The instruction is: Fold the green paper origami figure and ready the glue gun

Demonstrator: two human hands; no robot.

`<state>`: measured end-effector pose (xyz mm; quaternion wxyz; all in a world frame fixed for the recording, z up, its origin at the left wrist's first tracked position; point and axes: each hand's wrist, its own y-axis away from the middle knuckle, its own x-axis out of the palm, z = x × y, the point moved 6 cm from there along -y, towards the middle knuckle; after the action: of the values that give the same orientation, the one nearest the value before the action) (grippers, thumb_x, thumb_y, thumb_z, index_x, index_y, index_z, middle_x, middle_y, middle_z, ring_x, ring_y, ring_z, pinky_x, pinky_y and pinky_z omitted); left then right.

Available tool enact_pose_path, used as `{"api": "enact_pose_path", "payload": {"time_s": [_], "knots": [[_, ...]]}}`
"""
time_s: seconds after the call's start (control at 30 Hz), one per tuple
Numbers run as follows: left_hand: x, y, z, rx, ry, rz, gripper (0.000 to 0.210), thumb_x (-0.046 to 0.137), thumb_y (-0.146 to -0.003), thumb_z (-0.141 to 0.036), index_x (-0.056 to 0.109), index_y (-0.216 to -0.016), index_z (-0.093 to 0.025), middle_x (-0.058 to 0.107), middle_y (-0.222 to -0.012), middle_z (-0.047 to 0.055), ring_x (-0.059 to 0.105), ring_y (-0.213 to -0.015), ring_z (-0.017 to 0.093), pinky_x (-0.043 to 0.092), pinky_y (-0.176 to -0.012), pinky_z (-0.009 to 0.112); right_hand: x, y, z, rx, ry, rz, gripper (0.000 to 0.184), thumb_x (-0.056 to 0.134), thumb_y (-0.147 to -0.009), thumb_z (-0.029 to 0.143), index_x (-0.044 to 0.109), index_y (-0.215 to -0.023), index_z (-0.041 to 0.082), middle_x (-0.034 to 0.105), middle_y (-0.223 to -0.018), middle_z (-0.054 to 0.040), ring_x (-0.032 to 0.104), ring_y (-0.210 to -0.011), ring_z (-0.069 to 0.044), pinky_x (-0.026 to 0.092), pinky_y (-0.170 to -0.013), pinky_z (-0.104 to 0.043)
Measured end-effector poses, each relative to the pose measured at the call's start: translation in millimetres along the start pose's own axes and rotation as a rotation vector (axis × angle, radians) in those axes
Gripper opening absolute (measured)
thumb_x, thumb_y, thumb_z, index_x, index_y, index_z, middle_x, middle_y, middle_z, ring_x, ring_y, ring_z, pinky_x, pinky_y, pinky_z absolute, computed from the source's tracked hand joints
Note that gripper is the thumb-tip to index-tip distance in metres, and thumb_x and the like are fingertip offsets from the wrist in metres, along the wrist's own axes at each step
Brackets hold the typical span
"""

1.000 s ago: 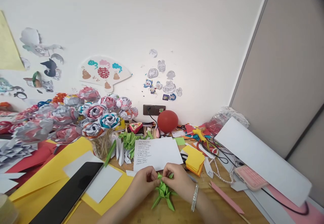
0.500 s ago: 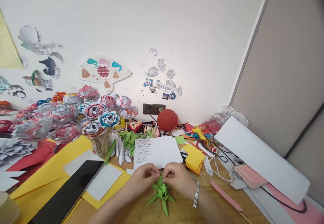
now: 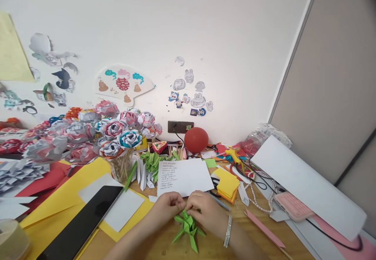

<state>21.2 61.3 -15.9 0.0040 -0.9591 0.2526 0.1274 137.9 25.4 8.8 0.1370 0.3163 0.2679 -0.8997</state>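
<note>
A green folded-paper piece with several pointed arms lies low in the middle, over the wooden table. My left hand pinches its far tip from the left, thumb and index finger closed. From the right, my right hand, with a silvery bracelet on the wrist, grips the same end; its fingers nearly touch the left ones. The fingers hide the part of the tip they hold. Just beyond my hands lies a white sheet with handwriting.
Left are a black phone-like slab, a yellow sheet and a bunch of paper flowers. Green folded pieces and a red balloon sit behind. Right are yellow paper squares, a glue gun and a pink strip.
My right hand has turned a little, its fingers now folded further over the green tip. The whole view has shifted slightly, so things sit a bit further right.
</note>
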Motion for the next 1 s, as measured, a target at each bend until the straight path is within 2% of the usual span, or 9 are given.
{"api": "enact_pose_path", "payload": {"time_s": [0.13,0.3,0.53,0.67,0.77,1.0], "knots": [[0.4,1,1,-0.02,-0.023,-0.017,0.041,0.063,-0.061,-0.058,0.053,-0.058,-0.018,0.052,-0.049,-0.005,0.049,-0.045,0.013,0.037,-0.046,0.025,1,0,7,-0.121,0.051,0.028,0.02,0.056,-0.077,0.004,0.059,-0.067,0.02,0.06,-0.071,-0.0005,0.053,-0.076,-0.017,0.042,-0.071,-0.027],[-2.8,1,-2,0.005,-0.041,-0.031,0.036,0.061,-0.065,-0.053,0.052,-0.057,-0.019,0.053,-0.047,-0.006,0.047,-0.047,0.012,0.036,-0.05,0.024,-3,0,13,-0.194,0.045,0.046,0.019,0.053,-0.08,0.005,0.061,-0.072,0.021,0.066,-0.081,-0.0026,0.057,-0.081,-0.016,0.045,-0.075,-0.028],[-2.0,2,-7,0.019,-0.034,-0.001,0.038,0.061,-0.064,-0.056,0.05,-0.059,-0.02,0.055,-0.05,-0.004,0.05,-0.049,0.014,0.037,-0.05,0.025,-10,1,9,-0.111,0.028,0.029,0.02,0.054,-0.077,0.004,0.065,-0.073,0.021,0.066,-0.078,-0.0015,0.061,-0.079,-0.015,0.048,-0.073,-0.025],[2.8,3,-7,0.035,-0.019,0.023,0.04,0.059,-0.066,-0.059,0.05,-0.063,-0.02,0.054,-0.054,-0.004,0.05,-0.05,0.014,0.037,-0.05,0.026,-8,1,4,-0.069,0.071,0.043,0.026,0.053,-0.075,0.002,0.068,-0.085,0.021,0.068,-0.083,-0.0029,0.061,-0.082,-0.017,0.047,-0.074,-0.026],[4.2,3,-4,0.04,-0.006,0.032,0.042,0.058,-0.066,-0.062,0.049,-0.063,-0.021,0.053,-0.054,-0.005,0.05,-0.049,0.014,0.037,-0.049,0.026,-5,2,2,-0.092,0.093,0.074,0.03,0.051,-0.076,0.001,0.07,-0.087,0.022,0.07,-0.086,-0.0029,0.062,-0.084,-0.017,0.046,-0.077,-0.027],[-0.1,0,-6,0.088,-0.004,0.023,0.04,0.06,-0.068,-0.058,0.048,-0.062,-0.02,0.05,-0.052,-0.006,0.044,-0.051,0.012,0.033,-0.052,0.024,-4,2,-3,-0.164,0.116,0.061,0.026,0.053,-0.079,0.006,0.072,-0.087,0.022,0.071,-0.082,-0.0046,0.062,-0.08,-0.018,0.048,-0.074,-0.028]]}}
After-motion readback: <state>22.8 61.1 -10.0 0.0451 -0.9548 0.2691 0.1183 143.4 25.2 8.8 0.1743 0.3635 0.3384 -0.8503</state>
